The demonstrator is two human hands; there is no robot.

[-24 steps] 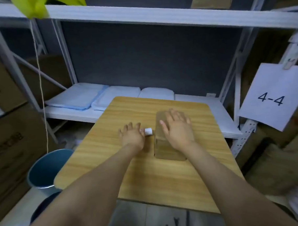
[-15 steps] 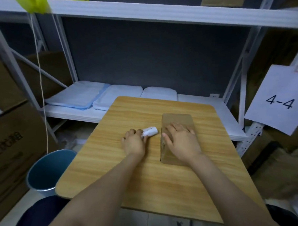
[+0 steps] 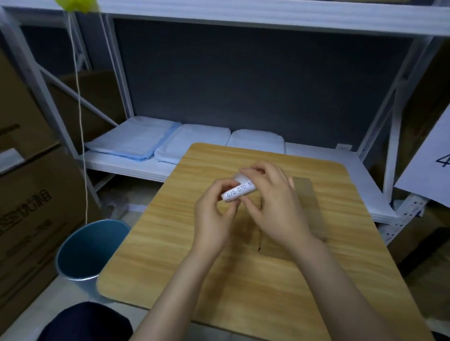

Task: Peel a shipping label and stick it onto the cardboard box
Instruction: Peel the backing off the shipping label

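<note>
Both hands [image 3: 246, 208] pinch the label roll [image 3: 239, 191] between them.

The scene is dim with a cool bluish cast. The tabletop [image 3: 249, 285] catches soft overhead light without glare and shadows stay faint. Wide-angle distortion bends the shelf frame [image 3: 263, 19] near the edges; corners blur slightly.

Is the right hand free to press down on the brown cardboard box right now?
Probably not yet. The right hand hovers right over the brown cardboard box, nothing between them, but it and the left hand are both pinching the small white printed label roll.
</note>
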